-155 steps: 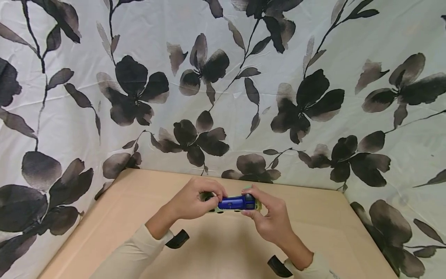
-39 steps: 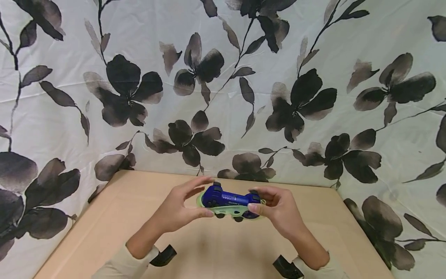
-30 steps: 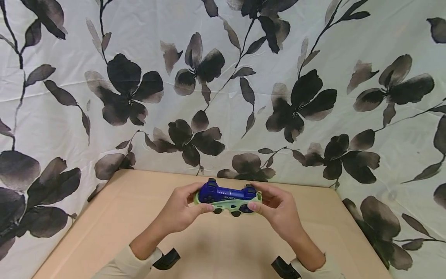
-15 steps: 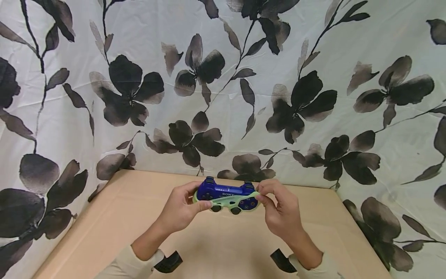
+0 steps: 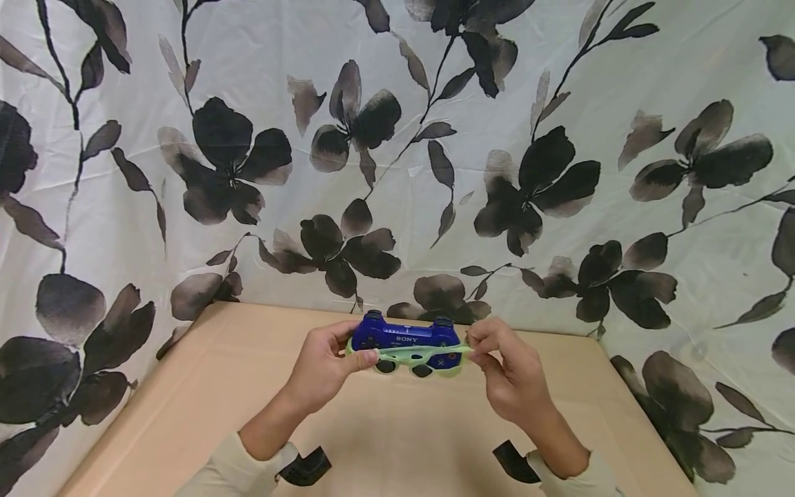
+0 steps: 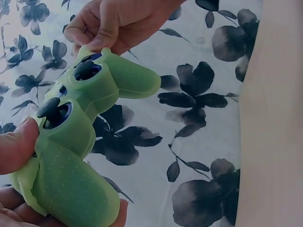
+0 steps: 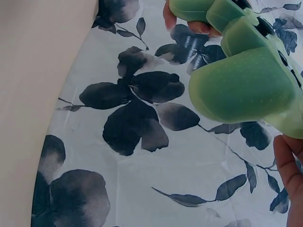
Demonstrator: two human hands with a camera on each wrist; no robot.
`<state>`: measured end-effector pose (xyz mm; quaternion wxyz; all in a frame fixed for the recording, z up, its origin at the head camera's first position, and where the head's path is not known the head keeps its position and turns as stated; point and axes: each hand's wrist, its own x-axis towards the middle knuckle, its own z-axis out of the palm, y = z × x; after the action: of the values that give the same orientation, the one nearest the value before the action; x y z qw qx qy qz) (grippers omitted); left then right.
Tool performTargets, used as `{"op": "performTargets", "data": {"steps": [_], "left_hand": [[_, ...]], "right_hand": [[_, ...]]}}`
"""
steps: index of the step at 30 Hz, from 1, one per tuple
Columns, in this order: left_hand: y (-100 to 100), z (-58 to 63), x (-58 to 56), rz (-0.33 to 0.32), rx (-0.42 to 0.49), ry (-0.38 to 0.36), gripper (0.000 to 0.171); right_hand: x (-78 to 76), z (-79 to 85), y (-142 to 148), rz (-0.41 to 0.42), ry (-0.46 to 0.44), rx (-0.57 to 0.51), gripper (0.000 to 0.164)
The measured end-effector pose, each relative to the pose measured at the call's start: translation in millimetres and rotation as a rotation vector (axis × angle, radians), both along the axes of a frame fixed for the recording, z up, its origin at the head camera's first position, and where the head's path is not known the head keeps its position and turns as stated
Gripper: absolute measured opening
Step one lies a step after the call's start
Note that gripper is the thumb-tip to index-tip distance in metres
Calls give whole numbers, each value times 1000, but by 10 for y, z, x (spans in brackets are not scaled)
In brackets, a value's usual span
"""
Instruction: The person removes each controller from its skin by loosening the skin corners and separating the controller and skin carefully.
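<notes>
A blue game controller (image 5: 397,335) marked SONY is held up between both hands in the head view. A pale green silicone cover (image 6: 71,179) wraps its grips and lower side, leaving the blue top face bare. My left hand (image 5: 323,362) grips the controller's left end, thumb on the cover's edge. My right hand (image 5: 509,366) pinches the cover's edge at the right end and pulls it out from the controller. Both black thumbsticks (image 6: 87,71) poke through the cover's holes in the left wrist view. In the right wrist view the covered right grip (image 7: 241,87) hangs above the right fingers (image 7: 288,161).
A tan table (image 5: 397,442) lies beneath the hands. Behind it hangs a white cloth (image 5: 435,172) with dark flowers. Black wrist mounts (image 5: 306,467) sit at both cuffs.
Earlier the controller was turned edge-up; its top face now shows. My right hand went from gripping the controller's end to pinching the cover's edge, which it has drawn rightward.
</notes>
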<state>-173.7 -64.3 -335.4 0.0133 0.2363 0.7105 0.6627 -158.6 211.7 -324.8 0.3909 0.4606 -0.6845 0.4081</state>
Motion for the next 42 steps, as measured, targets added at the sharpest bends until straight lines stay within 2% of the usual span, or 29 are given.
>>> {"op": "performTargets", "data": {"steps": [4,7,12,14,17,22,28,34,38,42], "left_hand": [[-13,-22,-20,-15,16,-45,46],[-18,-36,-38,-30,9,-91,47],[-29,-51,-79,-50,-13,-120,52],[-27,-60,-96,-56,-19,-121,53],[-17,-86,-114,-44,-14,-124,57],[0,-151,-108,-1,29,-104,72],[14,-211,-93,-31,38,42,84],[10,-234,-107,-13,-20,169,81],[-3,-259,-119,16,-72,216,78],[-13,-278,-135,42,-105,230,76]], "right_hand": [[6,-45,7,17,-91,-22,16],[18,-84,-1,10,-224,-52,9],[46,-132,-9,-31,-502,-41,49],[52,-155,-18,-49,-548,-4,67],[52,-193,-46,-90,-559,26,81],[33,-237,-72,-161,-540,-17,80],[8,-236,-72,-150,-493,-66,78],[13,-223,-107,-167,-504,-100,76],[20,-259,-118,-165,-556,-108,73],[20,-289,-125,-174,-600,-101,71]]}}
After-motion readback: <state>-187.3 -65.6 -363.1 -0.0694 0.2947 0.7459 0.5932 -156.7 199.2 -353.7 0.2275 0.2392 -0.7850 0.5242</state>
